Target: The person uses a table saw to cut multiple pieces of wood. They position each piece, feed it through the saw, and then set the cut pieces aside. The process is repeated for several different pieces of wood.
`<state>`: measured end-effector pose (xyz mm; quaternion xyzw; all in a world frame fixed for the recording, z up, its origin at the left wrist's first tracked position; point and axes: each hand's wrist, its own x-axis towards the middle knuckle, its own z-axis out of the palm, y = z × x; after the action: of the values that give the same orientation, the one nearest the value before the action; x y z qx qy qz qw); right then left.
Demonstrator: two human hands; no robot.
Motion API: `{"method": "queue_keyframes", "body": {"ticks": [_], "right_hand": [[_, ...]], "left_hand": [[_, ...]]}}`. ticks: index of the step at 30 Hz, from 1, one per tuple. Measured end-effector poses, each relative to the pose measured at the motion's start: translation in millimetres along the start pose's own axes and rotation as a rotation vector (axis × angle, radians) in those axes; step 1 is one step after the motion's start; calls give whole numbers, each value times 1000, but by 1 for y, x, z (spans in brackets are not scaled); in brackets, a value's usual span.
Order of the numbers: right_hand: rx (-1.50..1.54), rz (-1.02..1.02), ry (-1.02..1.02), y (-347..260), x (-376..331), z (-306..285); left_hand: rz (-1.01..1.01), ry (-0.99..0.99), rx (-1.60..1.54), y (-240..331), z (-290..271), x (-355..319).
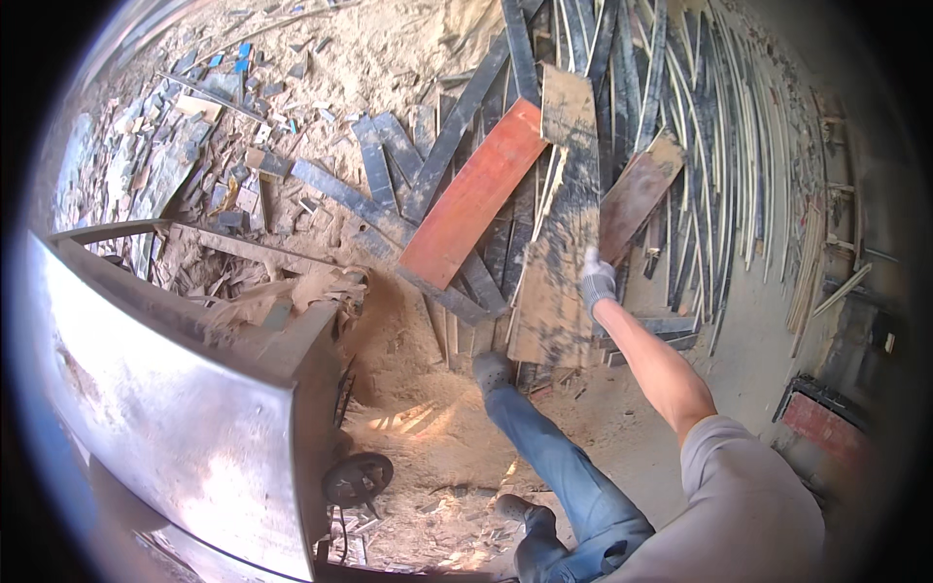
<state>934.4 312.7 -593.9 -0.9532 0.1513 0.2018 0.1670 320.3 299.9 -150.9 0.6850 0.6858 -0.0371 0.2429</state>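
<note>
My right hand (599,282), in a pale knitted glove, is closed at the right edge of a long plywood board (568,219). Black smears cover the tan face of this board, and one long side is splintered. Just beyond the hand lies a shorter brown board (641,194). A red-faced board (474,194) rests slantwise to the left, on top of dark strips. My fingertips are partly hidden at the board's edge. My left hand is out of view.
A metal-sided machine (185,389) with a handwheel (358,479) stands at the left. Dark wooden strips (719,146) are heaped at the far right. Small offcuts (146,146) and sawdust cover the far left ground. My shoe (494,372) is near the plywood's lower end.
</note>
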Motion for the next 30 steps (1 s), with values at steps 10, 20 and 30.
{"method": "queue_keyframes", "body": {"ticks": [10,20,30], "right_hand": [[-2,-898,-28,140,-229,-510],[-327,-1822,-563,105,-603,-563],[-338,-2101,-777,167,-711,-507]], "left_hand": [[335,320,16,-2,-87,-77],[123,18,-2189,-75,-206,-214],[-572,904,-2176,-430,-206,-329]]}}
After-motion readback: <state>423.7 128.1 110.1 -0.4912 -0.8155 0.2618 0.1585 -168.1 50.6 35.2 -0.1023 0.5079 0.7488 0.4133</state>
